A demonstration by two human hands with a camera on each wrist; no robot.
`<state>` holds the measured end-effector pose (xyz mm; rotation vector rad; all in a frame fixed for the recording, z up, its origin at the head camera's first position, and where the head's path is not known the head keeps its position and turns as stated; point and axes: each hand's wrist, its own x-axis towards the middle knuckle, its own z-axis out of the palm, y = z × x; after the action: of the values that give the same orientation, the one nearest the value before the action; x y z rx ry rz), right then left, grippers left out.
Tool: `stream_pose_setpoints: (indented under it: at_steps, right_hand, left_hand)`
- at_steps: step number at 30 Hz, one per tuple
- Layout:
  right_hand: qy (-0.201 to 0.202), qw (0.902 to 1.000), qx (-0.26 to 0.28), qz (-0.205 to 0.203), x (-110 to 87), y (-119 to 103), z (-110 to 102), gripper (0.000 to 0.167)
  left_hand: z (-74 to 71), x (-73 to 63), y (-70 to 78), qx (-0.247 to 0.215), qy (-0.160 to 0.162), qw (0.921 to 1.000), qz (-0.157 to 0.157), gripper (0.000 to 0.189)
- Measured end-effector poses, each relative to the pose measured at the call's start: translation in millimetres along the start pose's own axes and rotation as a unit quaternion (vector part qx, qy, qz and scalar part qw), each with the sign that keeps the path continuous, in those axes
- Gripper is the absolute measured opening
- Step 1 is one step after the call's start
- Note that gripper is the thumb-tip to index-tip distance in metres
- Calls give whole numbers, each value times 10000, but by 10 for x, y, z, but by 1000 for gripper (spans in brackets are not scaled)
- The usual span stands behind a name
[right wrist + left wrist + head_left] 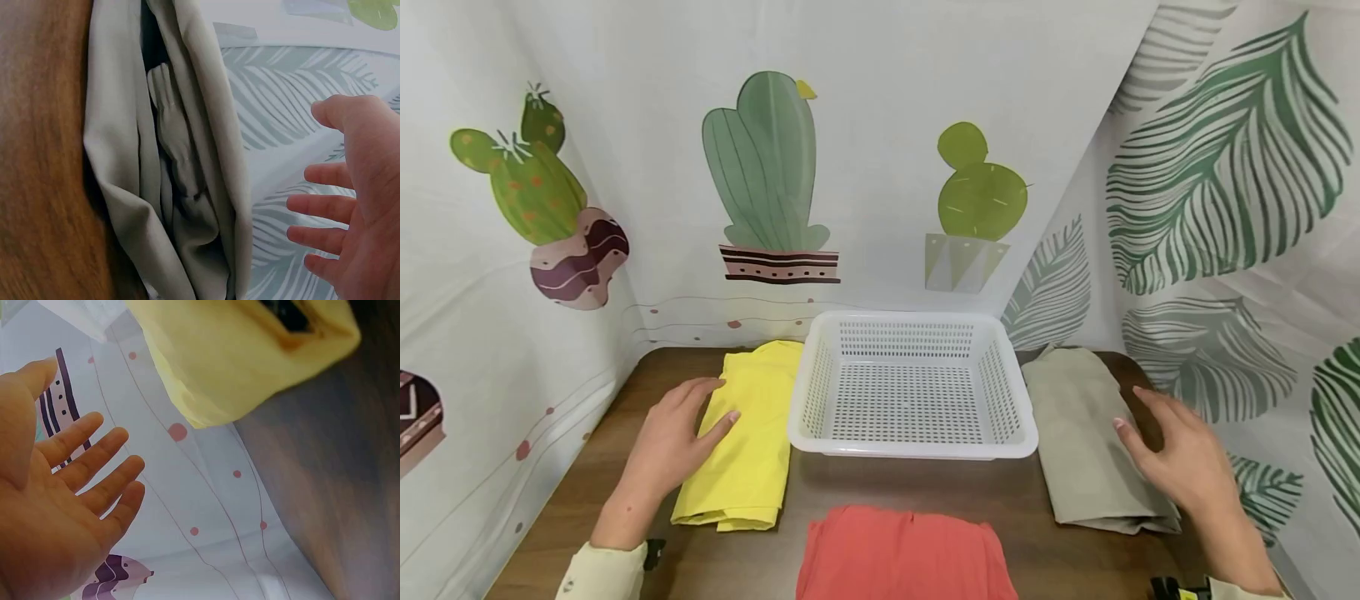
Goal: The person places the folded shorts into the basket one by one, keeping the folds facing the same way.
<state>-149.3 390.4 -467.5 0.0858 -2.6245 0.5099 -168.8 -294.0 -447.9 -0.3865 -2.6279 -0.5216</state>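
Note:
A folded yellow cloth (756,454) lies left of a white plastic basket (913,450), and a folded grey-beige cloth (1086,442) lies to its right. My left hand (670,442) hovers by the yellow cloth's left side, fingers spread and holding nothing. Over at the grey cloth's right edge, my right hand (1183,454) is likewise spread with nothing in it. Both wrist views show a gap between palm and cloth: the left hand (59,494) apart from the yellow fabric (231,356), the right hand (356,200) apart from the layered grey folds (112,137).
A folded red cloth (906,554) sits at the front middle, cut off by the frame's lower edge. The basket, with perforated walls, holds nothing visible. Behind the brown wooden table (917,483) hangs a white curtain (880,167) printed with cacti and leaves.

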Motion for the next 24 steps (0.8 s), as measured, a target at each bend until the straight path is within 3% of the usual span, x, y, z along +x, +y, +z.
stream_pose_setpoints:
  at_steps: [13, 24]
  right_hand:
    - [302, 9984, 16, -474, -4, -92, 17, 60]
    - [233, 9968, -173, -745, -21, -177, 5, 61]
  left_hand:
    - [-4, -39, 83, -350, -282, 9989, -112, 51]
    - [-21, -93, 163, -509, -482, 9971, -285, 49]
